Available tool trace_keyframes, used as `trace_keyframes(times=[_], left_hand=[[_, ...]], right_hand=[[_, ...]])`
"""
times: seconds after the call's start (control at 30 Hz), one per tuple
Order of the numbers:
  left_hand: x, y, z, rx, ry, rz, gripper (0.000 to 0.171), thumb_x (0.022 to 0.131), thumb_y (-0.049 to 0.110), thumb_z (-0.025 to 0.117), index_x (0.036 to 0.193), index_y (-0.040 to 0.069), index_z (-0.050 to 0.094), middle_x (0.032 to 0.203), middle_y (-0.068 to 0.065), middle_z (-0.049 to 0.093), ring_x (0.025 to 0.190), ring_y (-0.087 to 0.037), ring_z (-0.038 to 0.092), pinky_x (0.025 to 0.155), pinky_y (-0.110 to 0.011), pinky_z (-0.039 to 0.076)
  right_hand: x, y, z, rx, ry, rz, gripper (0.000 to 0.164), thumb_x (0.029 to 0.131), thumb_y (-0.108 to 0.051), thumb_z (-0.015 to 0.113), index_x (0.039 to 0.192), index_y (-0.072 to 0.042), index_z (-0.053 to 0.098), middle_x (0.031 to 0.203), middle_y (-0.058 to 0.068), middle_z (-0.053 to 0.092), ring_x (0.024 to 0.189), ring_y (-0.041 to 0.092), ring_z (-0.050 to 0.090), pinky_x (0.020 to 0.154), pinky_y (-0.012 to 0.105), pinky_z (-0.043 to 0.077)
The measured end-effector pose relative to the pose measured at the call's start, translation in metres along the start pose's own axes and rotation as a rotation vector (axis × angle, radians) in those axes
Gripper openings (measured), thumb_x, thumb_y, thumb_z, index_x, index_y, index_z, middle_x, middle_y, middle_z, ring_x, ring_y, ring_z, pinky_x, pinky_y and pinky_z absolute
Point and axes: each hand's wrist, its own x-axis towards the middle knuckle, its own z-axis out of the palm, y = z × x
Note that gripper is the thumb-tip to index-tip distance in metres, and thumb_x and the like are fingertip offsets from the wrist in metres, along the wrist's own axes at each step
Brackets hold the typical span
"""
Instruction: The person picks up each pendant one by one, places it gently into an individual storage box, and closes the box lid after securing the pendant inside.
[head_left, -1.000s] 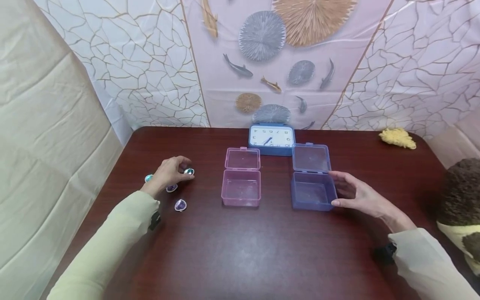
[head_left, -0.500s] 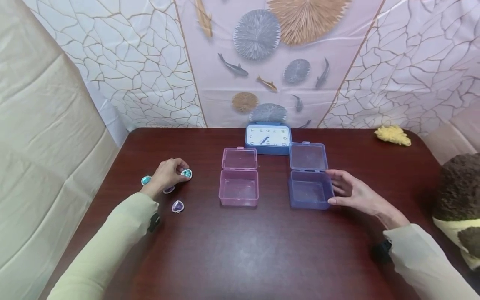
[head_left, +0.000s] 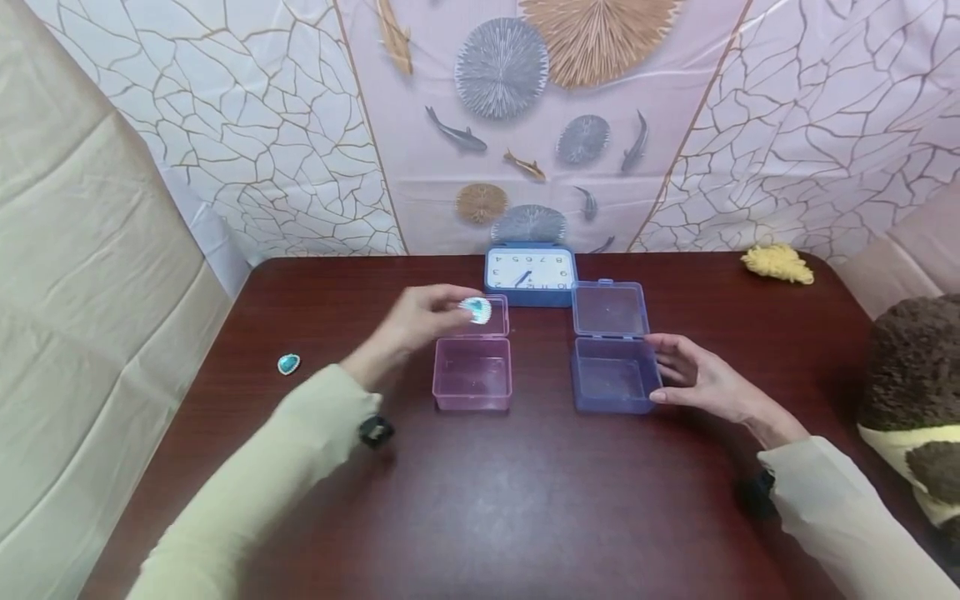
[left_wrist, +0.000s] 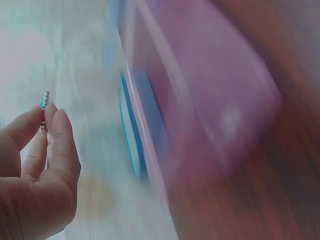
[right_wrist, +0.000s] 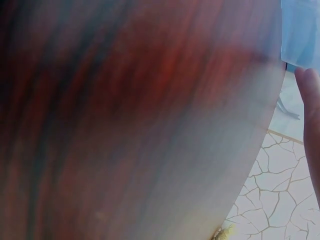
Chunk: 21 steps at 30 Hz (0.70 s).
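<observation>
My left hand [head_left: 431, 315] pinches a turquoise gem charm [head_left: 477, 310] with a pale beaded rim, over the raised lid of the pink plastic box [head_left: 472, 373]. The left wrist view shows the charm [left_wrist: 45, 100] edge-on between thumb and fingertips. Another turquoise gem charm [head_left: 288, 364] lies on the table at left. My left sleeve covers the spot where purple charms lay earlier. My right hand [head_left: 708, 385] touches the right side of the blue plastic box [head_left: 613, 375], thumb near its front corner, forefinger extended by the hinge. Both boxes stand with lids raised; no contents show.
A blue-framed clock [head_left: 530, 273], upside down to me, sits behind the boxes. Yellow fluffy material [head_left: 777, 263] lies at the back right corner. A brown plush thing [head_left: 911, 375] stands at the right edge. Patterned cloth [head_left: 300, 125] hangs behind the dark table [head_left: 465, 517].
My left hand has picked the turquoise charm off the table and carried it right, to the pink box. The right hand stays beside the blue box. The head view has shifted slightly.
</observation>
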Motion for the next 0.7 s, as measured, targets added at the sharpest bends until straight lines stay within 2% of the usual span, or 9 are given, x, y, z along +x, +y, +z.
trace_keyframes(times=[0.07, 0.17, 0.23, 0.3, 0.4, 0.47, 0.53, 0.7], left_hand=[[0.007, 0.011, 0.034, -0.09, -0.094, -0.007, 0.037, 0.083, 0.003, 0.068, 0.119, 0.003, 0.062, 0.104, -0.02, 0.067, 0.09, -0.026, 0.067, 0.087, -0.042, 0.053], [0.017, 0.017, 0.081, -0.221, -0.185, -0.043, 0.035, 0.083, -0.003, 0.066, 0.118, -0.004, 0.06, 0.105, -0.025, 0.066, 0.084, -0.022, 0.069, 0.086, -0.042, 0.053], [0.023, 0.018, 0.106, -0.248, -0.202, -0.068, 0.032, 0.083, -0.003, 0.067, 0.114, -0.006, 0.06, 0.103, -0.025, 0.066, 0.085, -0.025, 0.069, 0.084, -0.041, 0.054], [0.028, 0.017, 0.125, -0.251, -0.203, -0.095, 0.029, 0.082, -0.003, 0.068, 0.11, -0.007, 0.062, 0.098, -0.023, 0.068, 0.083, -0.026, 0.069, 0.082, -0.041, 0.055], [0.034, 0.016, 0.148, -0.227, -0.218, -0.119, 0.024, 0.081, -0.002, 0.07, 0.104, -0.005, 0.066, 0.091, -0.02, 0.07, 0.079, -0.025, 0.07, 0.077, -0.038, 0.057], [0.037, 0.017, 0.159, -0.205, -0.238, -0.128, 0.022, 0.08, -0.002, 0.07, 0.102, -0.004, 0.067, 0.088, -0.018, 0.071, 0.077, -0.025, 0.07, 0.074, -0.037, 0.057], [0.041, 0.019, 0.17, -0.178, -0.262, -0.13, 0.02, 0.081, -0.002, 0.07, 0.1, -0.004, 0.068, 0.085, -0.017, 0.071, 0.075, -0.024, 0.07, 0.073, -0.037, 0.058], [0.047, 0.024, 0.187, -0.055, -0.285, -0.123, 0.015, 0.08, -0.001, 0.071, 0.095, -0.004, 0.069, 0.079, -0.015, 0.071, 0.064, -0.016, 0.067, 0.072, -0.036, 0.058]], right_hand=[[0.0, 0.0, -0.001, -0.008, -0.002, -0.001, 0.074, 0.078, -0.002, 0.073, 0.137, 0.006, 0.03, 0.138, 0.029, 0.036, 0.114, -0.012, 0.046, 0.089, 0.008, 0.043], [0.0, 0.001, -0.002, -0.016, -0.008, 0.016, 0.074, 0.079, -0.003, 0.073, 0.138, 0.005, 0.03, 0.14, 0.029, 0.035, 0.115, -0.011, 0.046, 0.089, 0.008, 0.043], [0.001, 0.001, -0.002, -0.021, -0.013, 0.034, 0.074, 0.079, -0.004, 0.074, 0.139, 0.003, 0.03, 0.141, 0.028, 0.036, 0.117, -0.006, 0.046, 0.09, 0.009, 0.044], [0.002, 0.001, -0.002, -0.031, -0.016, 0.053, 0.075, 0.079, -0.006, 0.074, 0.139, 0.001, 0.03, 0.141, 0.026, 0.037, 0.122, 0.005, 0.048, 0.09, 0.01, 0.044], [0.003, 0.0, -0.001, -0.047, -0.019, 0.069, 0.075, 0.08, -0.008, 0.074, 0.139, 0.001, 0.03, 0.141, 0.025, 0.038, 0.127, 0.028, 0.046, 0.09, 0.012, 0.045], [0.002, 0.0, -0.002, -0.054, -0.019, 0.076, 0.075, 0.08, -0.009, 0.074, 0.139, 0.001, 0.03, 0.141, 0.025, 0.039, 0.127, 0.039, 0.042, 0.09, 0.013, 0.045], [0.001, -0.001, -0.002, -0.052, -0.017, 0.078, 0.075, 0.08, -0.008, 0.074, 0.139, 0.002, 0.03, 0.14, 0.026, 0.038, 0.127, 0.043, 0.04, 0.09, 0.014, 0.046], [-0.001, -0.001, -0.004, -0.065, -0.008, 0.083, 0.075, 0.079, -0.008, 0.075, 0.139, 0.001, 0.03, 0.14, 0.025, 0.038, 0.127, 0.042, 0.041, 0.09, 0.013, 0.046]])
